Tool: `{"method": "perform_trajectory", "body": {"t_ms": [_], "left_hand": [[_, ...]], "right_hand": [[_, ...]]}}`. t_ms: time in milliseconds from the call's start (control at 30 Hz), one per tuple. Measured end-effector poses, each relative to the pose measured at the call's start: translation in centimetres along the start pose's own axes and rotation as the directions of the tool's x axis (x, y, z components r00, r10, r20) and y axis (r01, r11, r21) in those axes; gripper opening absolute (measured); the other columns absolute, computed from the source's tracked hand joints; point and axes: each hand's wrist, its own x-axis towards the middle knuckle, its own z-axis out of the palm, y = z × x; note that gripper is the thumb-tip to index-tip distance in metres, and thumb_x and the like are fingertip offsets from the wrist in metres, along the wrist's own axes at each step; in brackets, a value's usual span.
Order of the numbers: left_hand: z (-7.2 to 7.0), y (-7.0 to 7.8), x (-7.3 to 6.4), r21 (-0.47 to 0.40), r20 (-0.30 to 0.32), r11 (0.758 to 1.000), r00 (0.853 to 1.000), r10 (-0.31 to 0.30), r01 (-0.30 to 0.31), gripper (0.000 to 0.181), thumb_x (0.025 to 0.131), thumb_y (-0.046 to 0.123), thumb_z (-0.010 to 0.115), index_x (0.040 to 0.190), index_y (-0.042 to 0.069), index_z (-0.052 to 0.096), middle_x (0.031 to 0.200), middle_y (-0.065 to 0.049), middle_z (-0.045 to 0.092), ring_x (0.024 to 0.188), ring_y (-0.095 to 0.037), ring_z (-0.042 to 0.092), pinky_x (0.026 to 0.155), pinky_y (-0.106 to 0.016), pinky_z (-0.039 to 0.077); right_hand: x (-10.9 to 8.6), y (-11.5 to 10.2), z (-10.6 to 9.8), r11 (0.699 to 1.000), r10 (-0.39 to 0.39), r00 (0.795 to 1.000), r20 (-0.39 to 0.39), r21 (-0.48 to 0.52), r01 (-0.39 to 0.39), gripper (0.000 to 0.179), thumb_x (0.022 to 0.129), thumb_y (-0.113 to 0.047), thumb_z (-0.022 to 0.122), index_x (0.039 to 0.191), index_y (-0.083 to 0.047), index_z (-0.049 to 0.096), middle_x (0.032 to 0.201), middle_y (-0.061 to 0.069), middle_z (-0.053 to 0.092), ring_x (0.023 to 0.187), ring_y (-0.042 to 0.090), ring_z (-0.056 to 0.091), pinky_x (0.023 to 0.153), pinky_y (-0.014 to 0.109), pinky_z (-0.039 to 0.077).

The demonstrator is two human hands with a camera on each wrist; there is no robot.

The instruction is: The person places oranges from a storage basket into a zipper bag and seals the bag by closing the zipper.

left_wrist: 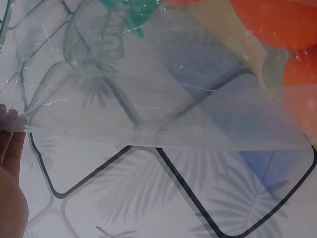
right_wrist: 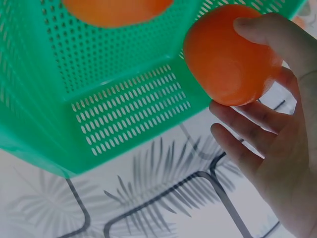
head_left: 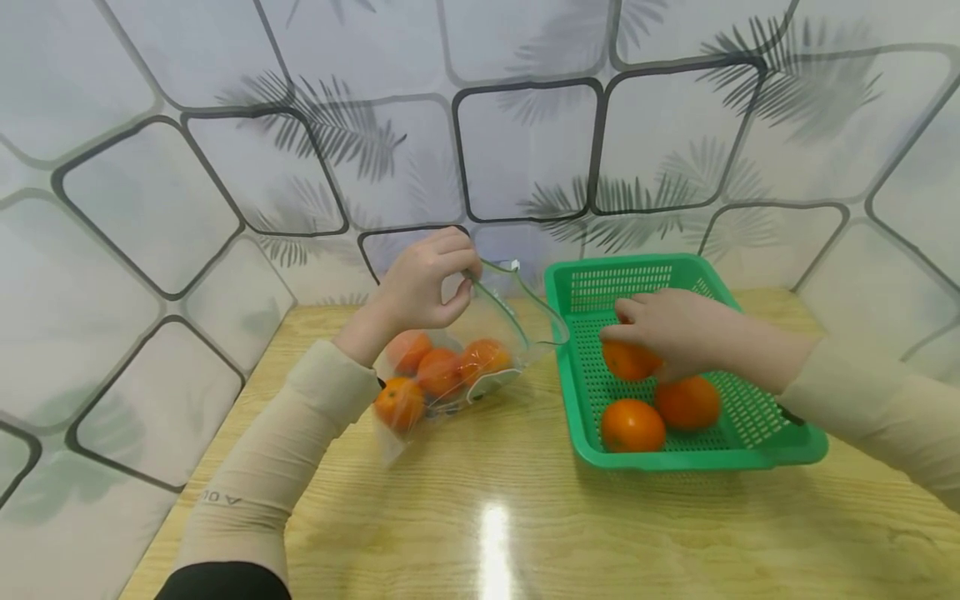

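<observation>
My left hand (head_left: 433, 279) pinches the green-edged top of a clear zip bag (head_left: 491, 312), whose mouth gapes toward the basket. Several oranges (head_left: 438, 372) lie in the bag on the table. In the left wrist view the fingertips (left_wrist: 11, 119) grip the bag's edge, and the clear plastic spreads across the picture. My right hand (head_left: 675, 329) holds an orange (right_wrist: 230, 54) over the green basket (head_left: 572, 392), thumb on one side and fingers on the other. Two more oranges (head_left: 633, 425) sit on the basket's floor below it.
The wooden table (head_left: 420, 517) carries the bag on the left and the basket on the right. Behind them stands a wall (head_left: 525, 150) with a leaf and line pattern, which also runs along the left side.
</observation>
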Motion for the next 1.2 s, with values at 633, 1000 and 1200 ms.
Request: {"method": "perform_trajectory", "body": {"t_ms": [633, 1000, 1200], "left_hand": [[-0.2, 0.1, 0.0, 0.003, 0.007, 1.0, 1.0, -0.003, 0.003, 0.011, 0.086, -0.002, 0.057, 0.086, 0.005, 0.065, 0.088, -0.01, 0.063, 0.086, -0.028, 0.057, 0.078, -0.041, 0.049], [-0.3, 0.1, -0.1, 0.01, 0.005, 1.0, 1.0, -0.009, 0.009, 0.011, 0.086, -0.001, 0.057, 0.086, 0.006, 0.066, 0.088, -0.01, 0.063, 0.086, -0.029, 0.057, 0.078, -0.041, 0.049], [-0.2, 0.1, 0.0, 0.011, 0.003, 1.0, 1.0, -0.009, 0.009, 0.011, 0.086, 0.0, 0.057, 0.086, 0.006, 0.065, 0.087, -0.01, 0.063, 0.086, -0.028, 0.057, 0.078, -0.04, 0.049]], "right_hand": [[2.0, 0.7, -4.6, 0.999, -0.007, 0.997, -0.072, -0.053, 0.003, 0.081, 0.064, -0.024, 0.096, 0.136, -0.015, 0.061, 0.107, 0.012, 0.06, 0.087, 0.025, 0.06, 0.069, 0.039, 0.057], [2.8, 0.7, -6.0, 0.999, 0.027, 0.993, -0.114, -0.017, -0.029, 0.077, 0.065, -0.025, 0.096, 0.132, -0.017, 0.06, 0.108, 0.011, 0.059, 0.082, 0.025, 0.06, 0.065, 0.041, 0.058], [3.4, 0.9, -6.2, 1.0, 0.02, 0.988, -0.151, -0.005, -0.021, 0.076, 0.066, -0.024, 0.095, 0.131, -0.015, 0.057, 0.11, 0.012, 0.059, 0.087, 0.028, 0.063, 0.071, 0.045, 0.06]]}}
